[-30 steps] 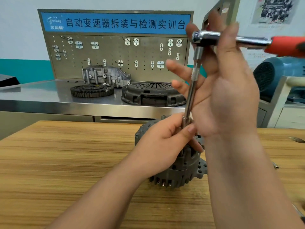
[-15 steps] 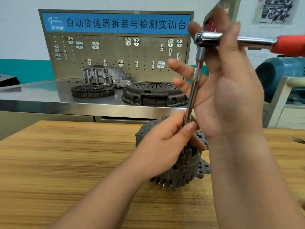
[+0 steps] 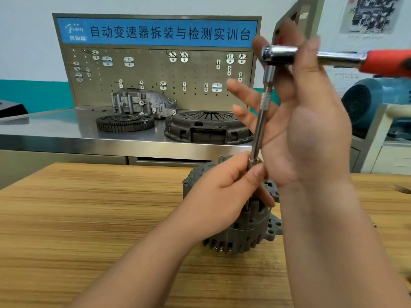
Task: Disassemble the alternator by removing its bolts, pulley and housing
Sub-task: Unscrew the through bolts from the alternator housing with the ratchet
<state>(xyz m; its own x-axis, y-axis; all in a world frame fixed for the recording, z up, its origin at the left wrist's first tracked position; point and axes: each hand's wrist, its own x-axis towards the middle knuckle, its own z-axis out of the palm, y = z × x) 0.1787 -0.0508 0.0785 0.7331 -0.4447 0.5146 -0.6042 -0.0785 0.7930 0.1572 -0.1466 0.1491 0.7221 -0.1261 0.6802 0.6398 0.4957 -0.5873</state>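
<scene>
On the wooden table (image 3: 89, 218), the alternator (image 3: 244, 236) stands on end with its shaft axis vertical. Above the alternator, the right hand (image 3: 311, 134) pinches the head of the ratchet (image 3: 280, 54) between thumb and one finger, the other fingers spread. The red handle lies horizontal, pointing right. At the alternator's top, the left hand (image 3: 222, 196) grips the lower end of the extension bar (image 3: 261, 121), which rises near-vertical, leaning slightly right.

The left hand (image 3: 224, 196) and right hand (image 3: 311, 134) are bare, as are the forearms (image 3: 144, 263), with short plain nails (image 3: 259, 172).
</scene>
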